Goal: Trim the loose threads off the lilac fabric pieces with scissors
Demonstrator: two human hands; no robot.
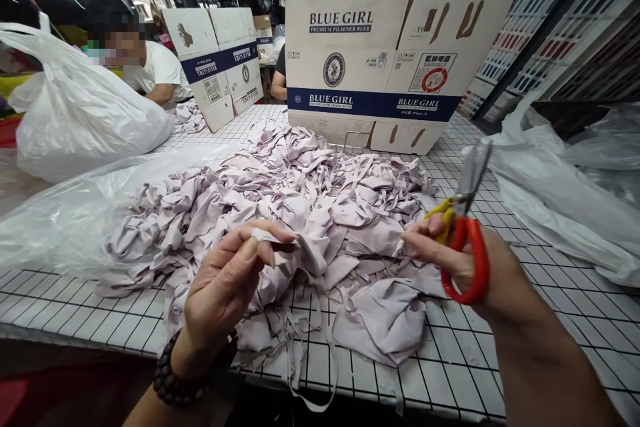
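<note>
My left hand pinches a small piece of pale lilac fabric between thumb and fingers, just above the near edge of the heap. A dark bead bracelet circles that wrist. My right hand grips scissors with a red and yellow handle, the blades pointing up and away, blurred. Between and beyond both hands lies a big pile of lilac fabric scraps and strips on the white gridded table. Some strips hang over the near edge.
An opened Blue Girl beer carton stands behind the pile, another carton to the left. Clear plastic bags lie at left and right. A person in a white shirt sits across the table at far left.
</note>
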